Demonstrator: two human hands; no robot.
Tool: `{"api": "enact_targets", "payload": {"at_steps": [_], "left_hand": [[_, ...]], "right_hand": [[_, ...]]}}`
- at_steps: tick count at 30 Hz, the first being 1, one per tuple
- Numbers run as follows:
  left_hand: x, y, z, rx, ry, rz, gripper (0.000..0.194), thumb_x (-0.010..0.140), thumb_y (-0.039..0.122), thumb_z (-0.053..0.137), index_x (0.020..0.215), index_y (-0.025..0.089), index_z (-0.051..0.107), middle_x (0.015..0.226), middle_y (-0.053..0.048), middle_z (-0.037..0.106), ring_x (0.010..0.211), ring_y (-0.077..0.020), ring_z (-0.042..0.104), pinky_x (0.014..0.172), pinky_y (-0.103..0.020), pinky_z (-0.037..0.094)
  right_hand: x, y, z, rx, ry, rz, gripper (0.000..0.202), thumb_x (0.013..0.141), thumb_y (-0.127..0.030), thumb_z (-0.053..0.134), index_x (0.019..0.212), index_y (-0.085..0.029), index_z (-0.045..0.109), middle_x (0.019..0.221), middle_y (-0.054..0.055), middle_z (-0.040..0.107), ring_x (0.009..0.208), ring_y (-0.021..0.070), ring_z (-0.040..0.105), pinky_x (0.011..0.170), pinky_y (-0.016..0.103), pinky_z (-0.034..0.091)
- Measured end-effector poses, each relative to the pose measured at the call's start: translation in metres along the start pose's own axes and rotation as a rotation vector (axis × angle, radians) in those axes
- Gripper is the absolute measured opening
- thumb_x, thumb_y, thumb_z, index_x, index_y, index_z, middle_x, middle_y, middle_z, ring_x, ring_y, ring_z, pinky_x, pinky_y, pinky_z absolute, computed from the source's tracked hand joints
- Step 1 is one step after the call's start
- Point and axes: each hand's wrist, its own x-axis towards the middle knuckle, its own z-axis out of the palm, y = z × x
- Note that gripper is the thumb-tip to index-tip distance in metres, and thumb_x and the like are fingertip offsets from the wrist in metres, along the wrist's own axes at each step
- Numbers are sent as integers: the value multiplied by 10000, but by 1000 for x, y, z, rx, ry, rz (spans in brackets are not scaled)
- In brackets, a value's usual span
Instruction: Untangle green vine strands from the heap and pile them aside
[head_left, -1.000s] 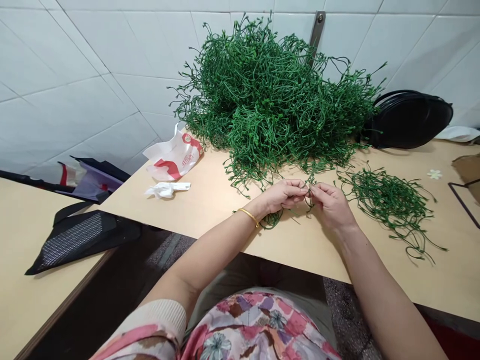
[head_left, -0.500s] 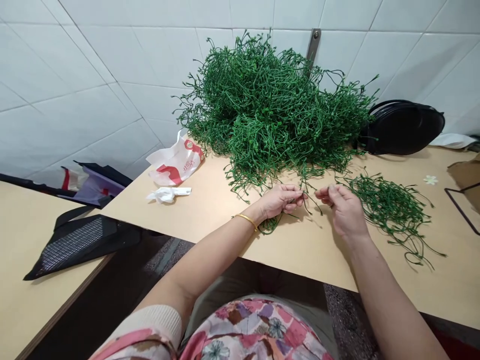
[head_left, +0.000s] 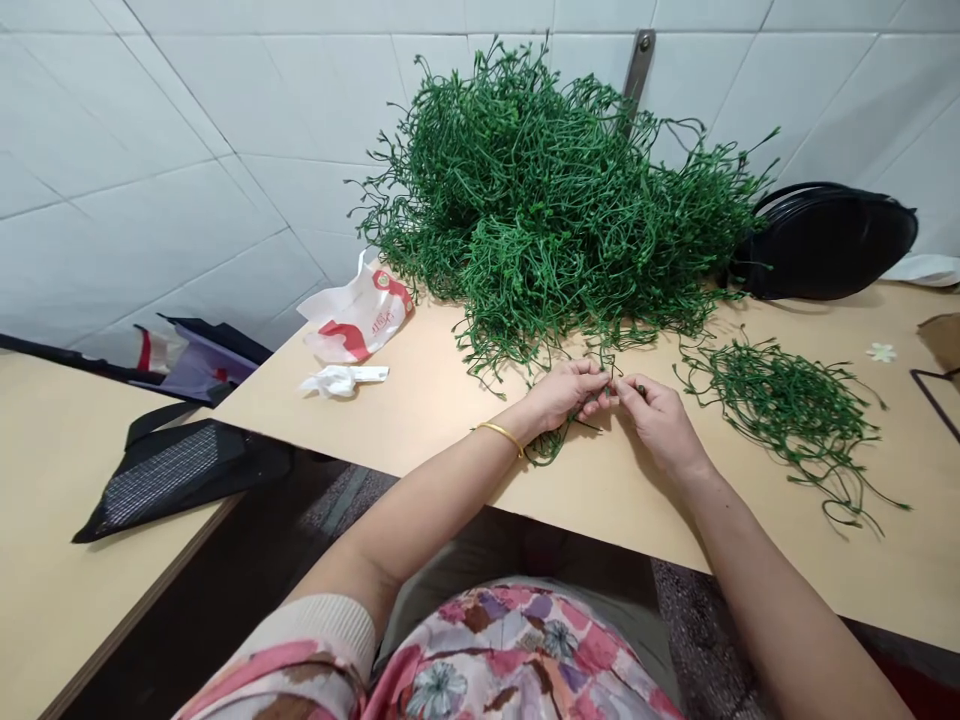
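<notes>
My left hand [head_left: 564,396] is closed in a pinch on thin green artificial stems [head_left: 553,444], which trail out below the palm onto the table. Close against its fingertips, my right hand [head_left: 657,418] pinches a green stem too; a small dark tip shows above its fingers. Exactly where the pieces meet is hidden by the fingers. Behind both hands rises a big tangled heap of green plastic stems [head_left: 555,210] with small budded ends. A smaller loose pile of the same stems [head_left: 795,405] lies to the right of my right hand.
On the left of the table [head_left: 450,470] lie a red-and-white paper bag [head_left: 358,315] and a crumpled white tissue [head_left: 334,381]. A black bag [head_left: 832,245] stands at the back right, near a small white flower [head_left: 881,352]. Another table [head_left: 45,470] holds a black mesh-patterned pouch [head_left: 169,470].
My right hand has moved left, bringing its fingertips up to those of my left hand. The camera view has shifted slightly.
</notes>
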Motion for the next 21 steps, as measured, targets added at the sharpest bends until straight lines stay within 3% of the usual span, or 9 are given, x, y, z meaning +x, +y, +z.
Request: {"api": "enact_targets", "payload": {"at_steps": [3, 6, 10, 13, 15, 17, 19, 21], "left_hand": [[0, 3, -2, -32, 11, -37, 209, 781, 181, 551, 643, 162, 396, 449, 57, 452, 293, -2, 221, 334, -149, 96], [1, 4, -1, -30, 72, -48, 202, 784, 165, 538, 636, 164, 400, 428, 70, 401, 292, -2, 176, 339, -165, 55], [4, 1, 5, 36, 140, -36, 239, 754, 124, 557, 589, 159, 388, 407, 71, 364, 299, -2, 198, 350, -170, 67], [7, 1, 10, 57, 186, -16, 256, 749, 107, 562, 570, 155, 386, 396, 76, 333, 308, -3, 203, 361, -170, 76], [9, 2, 11, 55, 261, -1, 254, 766, 113, 548, 575, 156, 388, 392, 79, 320, 309, -4, 194, 365, -171, 75], [9, 4, 10, 67, 289, 12, 256, 775, 127, 548, 576, 155, 391, 398, 76, 324, 314, -1, 185, 368, -172, 65], [6, 7, 7, 80, 224, 4, 245, 773, 160, 571, 585, 149, 415, 406, 76, 321, 323, 3, 172, 372, -172, 51], [2, 8, 3, 70, 126, -15, 204, 775, 222, 590, 628, 144, 472, 409, 83, 296, 330, 1, 155, 373, -170, 43]], "right_hand": [[-2, -2, -3, -234, 2, -63, 307, 835, -414, 479, 646, -182, 547, 621, 13, 563, 583, 125, 462, 546, 252, 336], [-5, -7, -2, -419, -31, -144, 292, 857, -370, 424, 637, -196, 509, 548, 1, 524, 516, 126, 439, 522, 254, 309], [-19, -14, 4, -838, 68, -390, 199, 820, -238, 424, 644, -198, 508, 550, 28, 550, 468, 132, 406, 504, 279, 231], [-41, -32, 9, -981, 126, -618, 205, 815, -185, 433, 621, -195, 497, 539, 33, 544, 449, 124, 373, 501, 291, 212], [-58, -50, 9, -913, 98, -758, 246, 841, -167, 429, 602, -195, 480, 514, 14, 514, 456, 118, 372, 503, 283, 231], [-67, -65, 5, -754, 75, -787, 246, 859, -164, 446, 619, -189, 492, 529, 2, 511, 487, 108, 404, 515, 261, 271], [-63, -68, -5, -530, 183, -644, 187, 855, -218, 505, 673, -182, 527, 540, -19, 493, 480, 88, 396, 491, 236, 282], [-47, -58, -17, -273, 280, -365, 191, 798, -339, 602, 707, -183, 540, 531, -46, 442, 460, 76, 354, 449, 225, 265]]}}
